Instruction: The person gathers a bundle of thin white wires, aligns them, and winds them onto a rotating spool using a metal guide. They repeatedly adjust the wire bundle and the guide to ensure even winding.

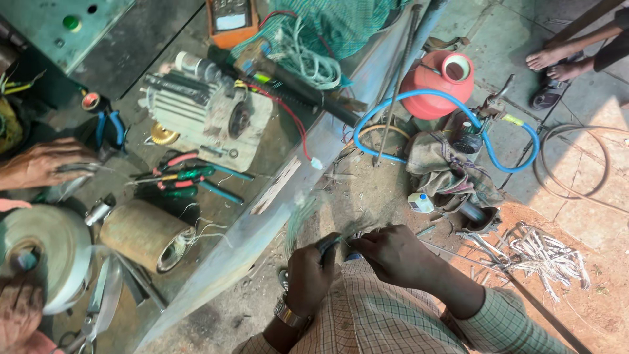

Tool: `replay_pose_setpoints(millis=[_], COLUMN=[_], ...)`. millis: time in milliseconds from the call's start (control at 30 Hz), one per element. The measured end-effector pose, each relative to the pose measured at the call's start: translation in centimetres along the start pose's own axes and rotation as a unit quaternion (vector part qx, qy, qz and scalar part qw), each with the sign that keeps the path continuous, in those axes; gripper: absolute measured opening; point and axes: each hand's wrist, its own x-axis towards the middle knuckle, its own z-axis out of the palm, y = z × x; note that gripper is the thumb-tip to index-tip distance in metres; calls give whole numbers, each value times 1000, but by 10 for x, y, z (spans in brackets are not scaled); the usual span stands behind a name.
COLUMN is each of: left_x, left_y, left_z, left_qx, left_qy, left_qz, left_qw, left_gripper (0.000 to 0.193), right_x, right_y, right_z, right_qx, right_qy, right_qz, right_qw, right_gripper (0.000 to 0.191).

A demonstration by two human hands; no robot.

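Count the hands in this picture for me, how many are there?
4. The person's own left hand and right hand meet at bottom centre over a small tool. A co-worker's hand rests at the left edge, another at bottom left by the tape roll. Others may be hidden.

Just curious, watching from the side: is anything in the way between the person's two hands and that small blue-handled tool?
Nothing visible: the left hand grips the small blue-handled tool, and the right hand touches its tip.
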Motion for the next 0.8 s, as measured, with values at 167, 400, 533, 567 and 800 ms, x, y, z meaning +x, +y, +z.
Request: replay_pose_setpoints(millis=[167,400,533,567,800], left_x=[15,38,61,67,77], left_y=[17,25,31,31,0], left_z=[15,-8,-22,-25,-7], left_qx=[109,69,24,-3,-175], left_qy=[-82,-74,-118,-138,-83], left_qz=[131,251,210,209,27], left_qw=[982,963,970,968,981], left_gripper=[25,31,32,30,25], right_x=[11,48,68,74,98], right_y=[27,80,106,112,149], right_z=[-35,-37,-37,-39,-47], right_qx=[-60,107,266,266,473], right_qy=[-29,-114,-138,-149,-199], right_qz=[-29,35,30,24,41], right_qw=[997,987,954,952,857], right_gripper=[18,5,15,15,18])
